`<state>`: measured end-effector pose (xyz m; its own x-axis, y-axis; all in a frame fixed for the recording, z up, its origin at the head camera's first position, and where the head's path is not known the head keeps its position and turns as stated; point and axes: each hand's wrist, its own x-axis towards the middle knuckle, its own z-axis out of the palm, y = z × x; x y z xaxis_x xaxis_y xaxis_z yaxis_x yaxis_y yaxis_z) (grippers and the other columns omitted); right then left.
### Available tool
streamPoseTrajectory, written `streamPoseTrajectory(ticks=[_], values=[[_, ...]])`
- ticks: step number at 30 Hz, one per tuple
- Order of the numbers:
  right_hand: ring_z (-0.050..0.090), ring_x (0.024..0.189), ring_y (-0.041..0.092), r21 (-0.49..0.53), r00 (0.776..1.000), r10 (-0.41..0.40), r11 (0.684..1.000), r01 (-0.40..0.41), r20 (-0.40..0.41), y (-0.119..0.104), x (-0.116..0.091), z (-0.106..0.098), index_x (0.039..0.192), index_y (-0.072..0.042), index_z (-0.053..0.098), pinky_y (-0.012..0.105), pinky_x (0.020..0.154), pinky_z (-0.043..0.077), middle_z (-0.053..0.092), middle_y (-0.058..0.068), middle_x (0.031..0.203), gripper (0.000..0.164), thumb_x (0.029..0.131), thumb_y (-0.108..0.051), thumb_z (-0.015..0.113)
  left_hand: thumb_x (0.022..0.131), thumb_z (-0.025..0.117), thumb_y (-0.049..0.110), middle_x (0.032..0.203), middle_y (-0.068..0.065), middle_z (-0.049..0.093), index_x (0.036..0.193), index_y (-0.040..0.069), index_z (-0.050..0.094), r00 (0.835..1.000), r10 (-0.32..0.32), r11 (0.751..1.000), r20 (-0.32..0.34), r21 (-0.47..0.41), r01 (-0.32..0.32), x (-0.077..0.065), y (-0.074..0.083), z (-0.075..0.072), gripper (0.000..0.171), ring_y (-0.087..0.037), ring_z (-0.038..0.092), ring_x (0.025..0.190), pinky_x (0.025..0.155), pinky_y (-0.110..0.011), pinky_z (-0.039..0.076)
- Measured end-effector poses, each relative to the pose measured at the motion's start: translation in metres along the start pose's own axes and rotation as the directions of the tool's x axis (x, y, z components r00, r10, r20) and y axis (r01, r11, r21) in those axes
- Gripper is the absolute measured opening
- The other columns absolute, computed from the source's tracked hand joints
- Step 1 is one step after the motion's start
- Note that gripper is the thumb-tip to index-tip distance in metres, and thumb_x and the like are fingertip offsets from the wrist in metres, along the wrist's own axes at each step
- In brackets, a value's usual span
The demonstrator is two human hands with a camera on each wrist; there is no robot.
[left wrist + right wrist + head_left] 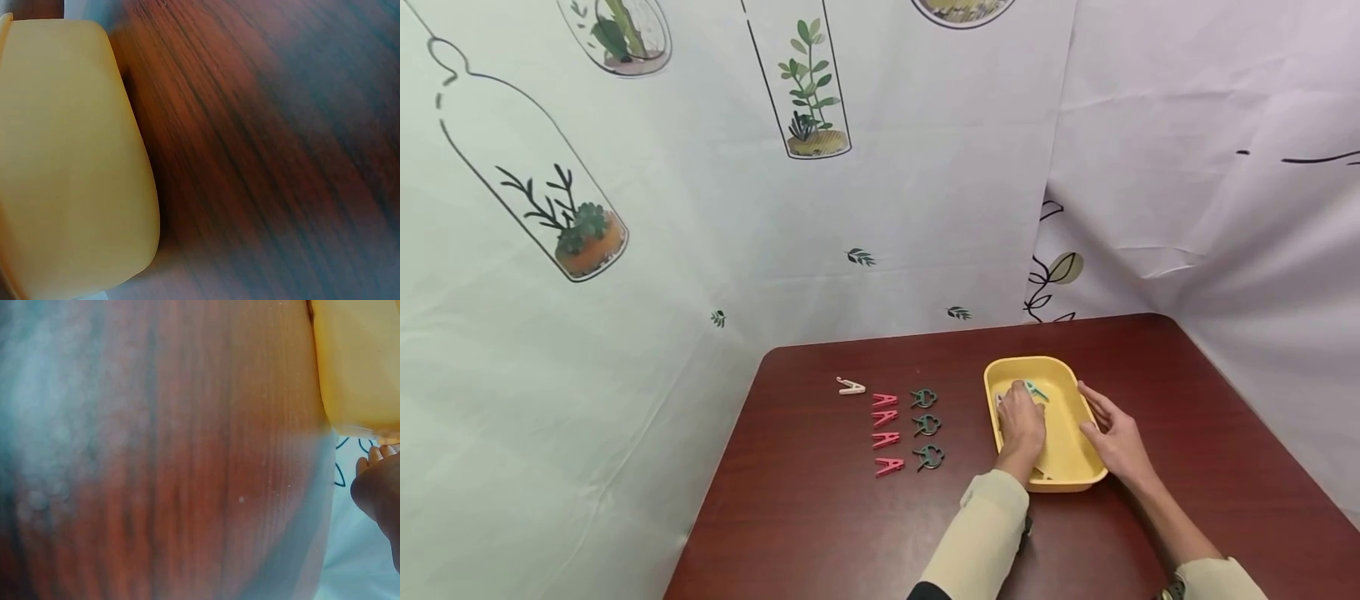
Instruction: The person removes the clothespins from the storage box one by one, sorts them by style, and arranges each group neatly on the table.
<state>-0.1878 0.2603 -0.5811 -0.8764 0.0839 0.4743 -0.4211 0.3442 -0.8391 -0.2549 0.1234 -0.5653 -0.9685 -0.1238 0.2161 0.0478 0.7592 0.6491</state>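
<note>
A yellow plastic tray (pixel 1063 358) lies on the table, and my left hand (pixel 1021 423) reaches down into its left part. The fingertips are hidden, so whether they pinch anything cannot be seen. Close to them in the tray lies a teal clothespin (pixel 1036 390). With its thumb over the right rim and its fingers along the outside, my right hand (pixel 1117 440) holds the tray. Left of the tray, three dark green clips (pixel 928 425) form a column, beside a column of several pink clothespins (pixel 886 439). A white clothespin (pixel 852 387) lies farther left.
Everything stands on a dark red-brown wooden table (pixel 790 500). White cloth (pixel 925 192) with plant drawings hangs behind it and at the sides. The wrist views show mostly the tray's outer wall (pixel 75 156) and wood grain.
</note>
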Motion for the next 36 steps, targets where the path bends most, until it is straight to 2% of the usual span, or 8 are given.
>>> streamPoseTrajectory(ticks=[8, 17, 26, 32, 36], values=[[0.048, 0.128, -0.016, -0.011, 1.000, 0.016, 1.000, -0.016, -0.002, -0.0038, -0.0002, 0.0030, 0.150, 0.011, 0.051, 0.005, 0.097, 0.042, 0.048, 0.035, 0.150, 0.060, 0.092, 0.020, 0.060, 0.088, 0.087, 0.012, 0.092, -0.001, 0.075, 0.115, 0.016, 0.075, 0.999, -0.026, 0.999, 0.033, 0.020, 0.026, -0.0012, 0.0002, -0.0027, 0.030, -0.019, 0.073, 0.088, 0.072, -0.030, 0.059], [0.048, 0.127, -0.016, -0.026, 1.000, 0.014, 1.000, -0.014, -0.007, -0.0044, -0.0015, 0.0035, 0.149, 0.012, 0.051, 0.005, 0.097, 0.041, 0.049, 0.036, 0.149, 0.060, 0.090, 0.021, 0.060, 0.090, 0.083, 0.007, 0.083, 0.008, 0.074, 0.109, 0.017, 0.075, 0.998, -0.030, 0.999, 0.062, 0.014, 0.029, -0.0051, -0.0001, -0.0068, 0.023, -0.016, 0.073, 0.082, 0.066, -0.029, 0.057], [0.049, 0.127, -0.014, -0.018, 1.000, 0.021, 1.000, -0.021, -0.021, -0.0042, 0.0017, 0.0031, 0.148, 0.013, 0.051, 0.005, 0.096, 0.042, 0.049, 0.034, 0.149, 0.059, 0.090, 0.022, 0.061, 0.092, 0.080, 0.006, 0.080, 0.015, 0.074, 0.100, 0.020, 0.079, 0.999, 0.024, 1.000, 0.036, 0.002, -0.024, -0.0034, -0.0005, -0.0072, 0.016, -0.008, 0.070, 0.076, 0.064, -0.024, 0.054], [0.050, 0.127, -0.013, -0.024, 0.999, 0.017, 1.000, -0.017, -0.030, 0.0018, 0.0013, 0.0031, 0.147, 0.016, 0.051, 0.006, 0.096, 0.043, 0.049, 0.034, 0.148, 0.059, 0.089, 0.023, 0.061, 0.094, 0.081, 0.012, 0.082, 0.016, 0.075, 0.097, 0.023, 0.080, 0.999, 0.039, 0.999, 0.024, -0.012, -0.039, -0.0032, 0.0005, -0.0077, 0.011, -0.008, 0.070, 0.076, 0.066, -0.024, 0.055], [0.050, 0.128, -0.013, -0.009, 0.999, 0.008, 1.000, -0.009, -0.031, 0.0028, 0.0002, 0.0025, 0.147, 0.016, 0.051, 0.007, 0.096, 0.044, 0.049, 0.033, 0.149, 0.058, 0.090, 0.023, 0.061, 0.092, 0.084, 0.015, 0.082, 0.016, 0.076, 0.096, 0.023, 0.081, 0.997, 0.077, 0.997, -0.012, -0.007, -0.077, -0.0037, -0.0010, -0.0066, 0.010, -0.007, 0.071, 0.076, 0.066, -0.023, 0.055]])
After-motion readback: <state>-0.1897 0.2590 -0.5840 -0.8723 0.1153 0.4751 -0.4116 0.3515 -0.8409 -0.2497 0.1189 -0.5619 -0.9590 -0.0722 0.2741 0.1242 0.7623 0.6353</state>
